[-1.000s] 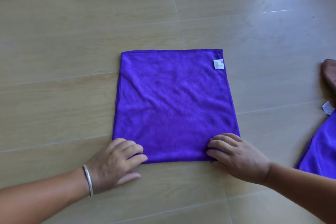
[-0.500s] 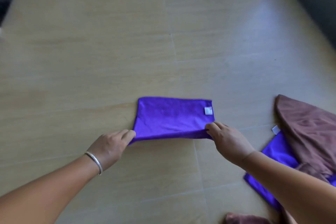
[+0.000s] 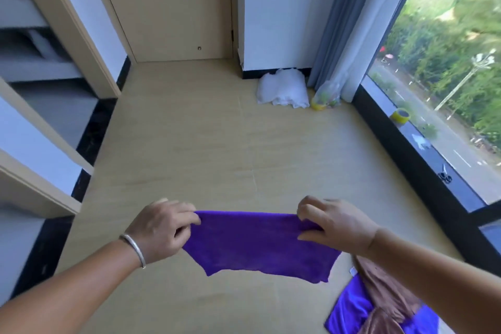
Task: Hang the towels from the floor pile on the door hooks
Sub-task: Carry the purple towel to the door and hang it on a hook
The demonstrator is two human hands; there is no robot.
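Pale wood-look floor (image 3: pixel 189 149), plank seams faint. At near right: flat purple towel (image 3: pixel 349 309) with brown towel (image 3: pixel 385 287) draped across it. At far right, against wall base: crumpled white cloth (image 3: pixel 283 88); just beside it, clear plastic bag (image 3: pixel 326 93) of yellow-green items by curtain foot.

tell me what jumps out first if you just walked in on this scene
A bright purple towel held stretched in mid-air between the left hand and right hand, low in the middle of the view. Next, the big window on the right with green trees outside, and the closed door straight ahead. A pile of purple and brown towels lies on the floor at lower right.
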